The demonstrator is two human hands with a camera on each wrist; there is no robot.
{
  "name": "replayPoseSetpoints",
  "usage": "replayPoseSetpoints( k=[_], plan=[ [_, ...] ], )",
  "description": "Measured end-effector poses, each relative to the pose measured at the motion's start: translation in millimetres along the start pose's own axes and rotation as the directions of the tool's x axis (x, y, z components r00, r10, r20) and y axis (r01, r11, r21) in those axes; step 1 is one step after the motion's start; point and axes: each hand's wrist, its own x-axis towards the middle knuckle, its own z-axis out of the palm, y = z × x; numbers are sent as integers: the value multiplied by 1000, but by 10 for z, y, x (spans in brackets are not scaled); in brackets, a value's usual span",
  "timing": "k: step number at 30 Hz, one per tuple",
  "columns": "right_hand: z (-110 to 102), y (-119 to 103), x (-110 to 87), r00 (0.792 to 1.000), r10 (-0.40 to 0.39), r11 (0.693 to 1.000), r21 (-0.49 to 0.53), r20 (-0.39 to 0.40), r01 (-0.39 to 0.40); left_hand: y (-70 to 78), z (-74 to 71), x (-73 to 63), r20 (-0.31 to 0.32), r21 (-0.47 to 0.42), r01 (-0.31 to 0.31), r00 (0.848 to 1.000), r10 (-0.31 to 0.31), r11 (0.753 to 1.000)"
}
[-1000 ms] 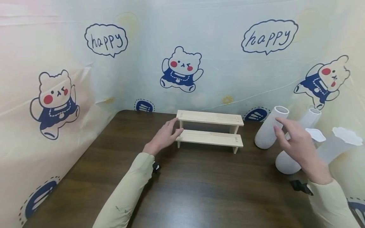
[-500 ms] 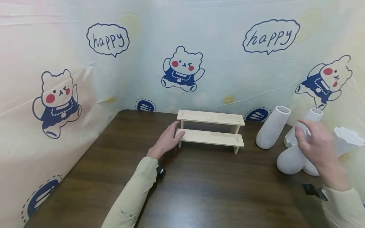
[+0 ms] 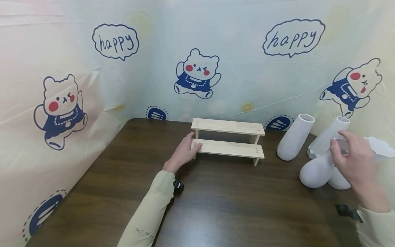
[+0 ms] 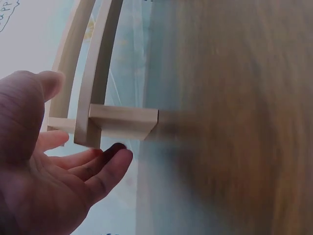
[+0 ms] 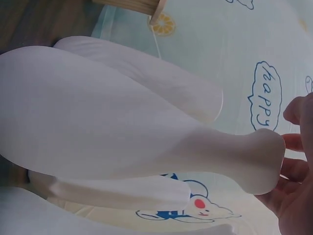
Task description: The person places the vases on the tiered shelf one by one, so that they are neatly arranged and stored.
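My left hand [image 3: 181,155] is at the left end of a two-tier pale wooden stand [image 3: 228,148]. In the left wrist view its thumb and fingers are spread around the end of the boards [image 4: 93,93], with gaps showing. My right hand [image 3: 356,161] is at the top of a white bulb-shaped vase [image 3: 316,171] with a narrow neck. From the right wrist, the fingers [image 5: 293,169] show right at the vase's flared rim, loosely bent and not closed around the neck. In the head view the hand hides much of that neck.
More white vases stand around it: a smooth cylinder [image 3: 294,139], a faceted one [image 3: 328,137] behind, and one with a wavy rim [image 3: 379,147] at far right. All are on a dark wooden table [image 3: 231,199] before a printed cloth backdrop [image 3: 240,68].
My right hand has moved right, from in front of the cylinder vase to the bulb-shaped vase's top. My left hand has shifted slightly right, closer over the stand's end.
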Motion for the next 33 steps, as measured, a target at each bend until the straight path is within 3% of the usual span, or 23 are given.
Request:
replayPoseSetpoints(
  k=[4, 7, 9, 11, 13, 14, 15, 22, 24, 33],
  plan=[
    [-27, 19, 2, 999, 38, 999, -32, 21, -37, 24, 21, 5, 9, -12, 12, 1000, -12, 1000],
    [-32, 58, -5, 990, 95, 995, -51, 102, -91, 26, 31, 0, 8, -17, 30, 1000, -30, 999],
    [-31, 88, -13, 966, 160, 986, -76, 201, -148, 19, 40, -6, 17, -15, 43, 999, -43, 999],
    [-26, 111, -26, 927, 229, 973, -105, 296, -207, 10, 53, -13, 35, -7, 43, 998, -43, 999],
    [-17, 132, -41, 891, 279, 960, -121, 358, -252, 0, 64, -20, 52, 1, 42, 998, -42, 999],
    [-7, 141, -50, 883, 292, 956, -113, 369, -269, -3, 68, -23, 58, 9, 40, 997, -41, 999],
    [4, 150, -59, 877, 303, 953, -101, 372, -286, -6, 69, -25, 63, 16, 39, 997, -39, 999],
    [56, 208, -105, 891, 356, 931, -21, 282, -365, 10, 30, -31, 90, 40, 34, 995, -37, 999],
    [61, 218, -110, 885, 381, 919, -9, 267, -393, 21, 11, -36, 99, 41, 34, 994, -38, 999],
    [37, 265, -115, 794, 500, 833, 61, 346, -550, 86, -37, -40, 110, 48, 24, 994, -30, 999]
  ],
)
